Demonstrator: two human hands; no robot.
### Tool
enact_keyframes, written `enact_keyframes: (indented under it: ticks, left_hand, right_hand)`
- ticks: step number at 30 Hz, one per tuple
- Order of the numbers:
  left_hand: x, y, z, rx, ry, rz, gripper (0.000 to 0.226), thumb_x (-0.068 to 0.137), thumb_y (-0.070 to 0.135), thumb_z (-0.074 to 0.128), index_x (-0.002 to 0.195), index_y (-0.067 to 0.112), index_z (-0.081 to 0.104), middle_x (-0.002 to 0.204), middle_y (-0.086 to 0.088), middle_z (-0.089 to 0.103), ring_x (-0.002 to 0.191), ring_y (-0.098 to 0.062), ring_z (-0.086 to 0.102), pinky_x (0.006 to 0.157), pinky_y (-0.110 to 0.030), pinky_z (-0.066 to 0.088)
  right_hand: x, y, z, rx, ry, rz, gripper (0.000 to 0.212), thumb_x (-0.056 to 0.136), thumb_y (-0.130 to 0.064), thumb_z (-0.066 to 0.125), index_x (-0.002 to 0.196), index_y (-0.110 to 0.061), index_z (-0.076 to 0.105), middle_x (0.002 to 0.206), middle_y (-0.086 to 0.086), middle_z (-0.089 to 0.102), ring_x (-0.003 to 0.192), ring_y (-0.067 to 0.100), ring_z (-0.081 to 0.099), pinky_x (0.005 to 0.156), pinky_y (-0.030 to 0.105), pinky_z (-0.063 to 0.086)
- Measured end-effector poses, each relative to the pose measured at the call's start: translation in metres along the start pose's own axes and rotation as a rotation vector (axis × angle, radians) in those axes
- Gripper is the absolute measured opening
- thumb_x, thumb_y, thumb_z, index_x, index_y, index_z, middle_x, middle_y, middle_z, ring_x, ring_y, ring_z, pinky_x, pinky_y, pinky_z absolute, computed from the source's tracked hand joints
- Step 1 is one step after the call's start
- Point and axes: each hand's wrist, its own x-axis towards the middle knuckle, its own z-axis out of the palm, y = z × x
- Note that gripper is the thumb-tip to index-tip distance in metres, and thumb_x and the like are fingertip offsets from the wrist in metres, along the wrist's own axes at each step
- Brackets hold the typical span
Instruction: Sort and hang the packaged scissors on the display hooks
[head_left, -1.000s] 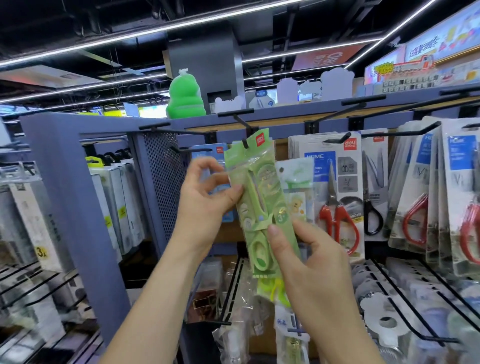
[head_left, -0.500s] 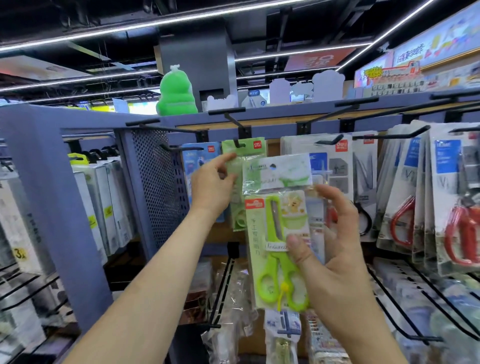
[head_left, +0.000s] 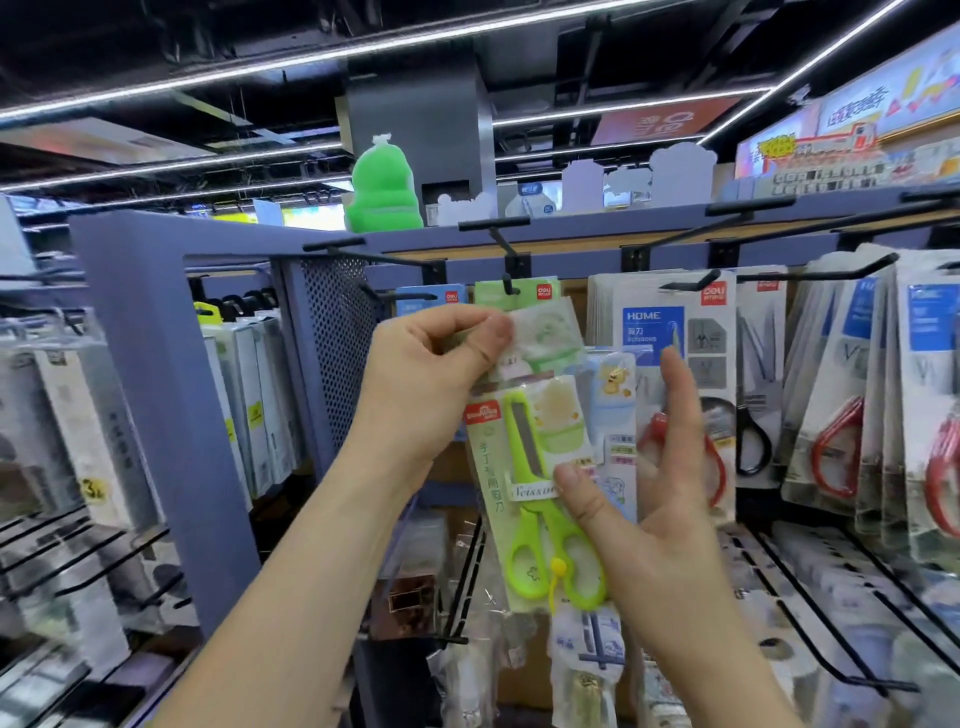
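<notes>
The right hand (head_left: 660, 519) clamps the green scissors pack (head_left: 535, 467) low down, thumb in front, fingers spread behind. Above, the left hand (head_left: 431, 374) pinches the pack's top flap in a tight grip, just under the display hook (head_left: 506, 260), where another green pack (head_left: 491, 294) hangs.

Left hand (head_left: 431, 374): bare skin, nothing worn on it. Right hand (head_left: 670, 525): same, bare. Left forearm (head_left: 291, 597): bare all way to lower edge of frame, slim, smooth. Right forearm (head_left: 727, 670): bare likewise, slim. Fingers long, slender. Left thumbnail (head_left: 487, 353): short, rounded, plain. Right thumbnail (head_left: 583, 508): short, trimmed close, plain. Knuckle creases show on back of left hand. Fold lines at base of right thumb. Upper arms out of frame, clothing there cannot be told.
</notes>
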Motion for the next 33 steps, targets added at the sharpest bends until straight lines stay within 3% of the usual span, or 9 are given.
enact_keyframes:
  ticks: [3,7,9,11,14,18,24,28,33]
  left_hand:
    - [0.013,0.006,0.005,0.086,0.07,0.089,0.013,0.084,0.012,0.075,0.076,0.022,0.074,0.069,0.007,0.073,0.067,-0.011,0.066,0.062,-0.03,0.057]
    - [0.023,0.007,0.013,0.209,0.134,0.242,0.02,0.079,0.015,0.08,0.073,0.033,0.073,0.069,0.014,0.072,0.069,-0.006,0.067,0.07,-0.03,0.058]
    - [0.023,0.005,0.014,0.218,0.168,0.265,0.021,0.079,0.014,0.08,0.074,0.033,0.071,0.068,0.017,0.071,0.069,-0.002,0.067,0.068,-0.024,0.056]
    - [0.024,0.004,0.013,0.2,0.189,0.25,0.021,0.079,0.013,0.08,0.073,0.03,0.071,0.067,0.018,0.071,0.067,-0.001,0.066,0.067,-0.021,0.055]
    - [0.03,0.007,0.011,0.216,0.163,0.176,0.018,0.082,0.016,0.079,0.073,0.029,0.07,0.066,0.015,0.071,0.065,-0.004,0.066,0.064,-0.026,0.057]
    - [0.04,0.011,0.008,0.007,0.033,-0.092,0.002,0.084,0.012,0.074,0.085,0.01,0.074,0.078,-0.004,0.075,0.07,-0.018,0.069,0.067,-0.035,0.06]
    - [0.051,0.014,0.007,-0.193,-0.057,-0.324,0.017,0.09,0.009,0.065,0.094,-0.006,0.071,0.084,-0.016,0.073,0.068,-0.025,0.068,0.064,-0.035,0.059]
    - [0.046,0.009,0.004,-0.051,-0.015,-0.124,0.003,0.09,0.009,0.067,0.088,0.009,0.07,0.083,-0.005,0.073,0.075,-0.019,0.067,0.073,-0.037,0.058]
    - [0.027,-0.004,0.0,0.057,0.0,0.122,0.022,0.088,-0.002,0.067,0.085,0.02,0.066,0.081,0.011,0.071,0.077,-0.009,0.067,0.072,-0.032,0.058]
  right_hand:
    - [0.004,-0.002,0.007,0.007,-0.017,-0.052,0.075,0.091,-0.035,0.065,0.14,-0.07,0.019,0.158,-0.013,0.036,0.143,0.017,0.04,0.115,0.053,0.036]
    - [0.009,0.0,0.013,0.017,0.016,-0.088,0.066,0.095,-0.026,0.061,0.143,-0.06,0.029,0.156,-0.013,0.039,0.143,0.017,0.04,0.115,0.051,0.035]
    - [0.01,-0.001,0.015,0.013,0.037,-0.111,0.063,0.096,-0.019,0.062,0.142,-0.052,0.037,0.151,-0.02,0.042,0.142,0.008,0.04,0.116,0.04,0.036]
    - [0.011,-0.002,0.015,-0.015,0.056,-0.125,0.056,0.095,-0.012,0.063,0.136,-0.046,0.045,0.141,-0.033,0.047,0.137,-0.008,0.038,0.112,0.016,0.034]
    - [0.012,-0.005,0.015,-0.03,0.055,-0.098,0.048,0.095,-0.012,0.063,0.128,-0.045,0.051,0.134,-0.037,0.05,0.132,-0.016,0.038,0.102,0.001,0.03]
    - [0.014,-0.005,0.014,-0.034,0.063,-0.099,0.047,0.094,-0.011,0.063,0.127,-0.043,0.053,0.133,-0.035,0.052,0.132,-0.013,0.04,0.106,0.006,0.032]
    - [0.015,-0.007,0.016,-0.036,0.064,-0.11,0.046,0.095,-0.009,0.063,0.131,-0.035,0.054,0.134,-0.03,0.055,0.132,-0.011,0.042,0.105,0.006,0.034]
    - [0.017,-0.007,0.017,-0.063,0.095,-0.095,0.047,0.095,-0.008,0.063,0.131,-0.036,0.055,0.133,-0.033,0.054,0.129,-0.019,0.039,0.098,-0.002,0.029]
    - [0.017,-0.006,0.019,-0.081,0.129,-0.065,0.046,0.095,-0.012,0.063,0.129,-0.042,0.054,0.133,-0.037,0.051,0.128,-0.023,0.036,0.096,-0.005,0.027]
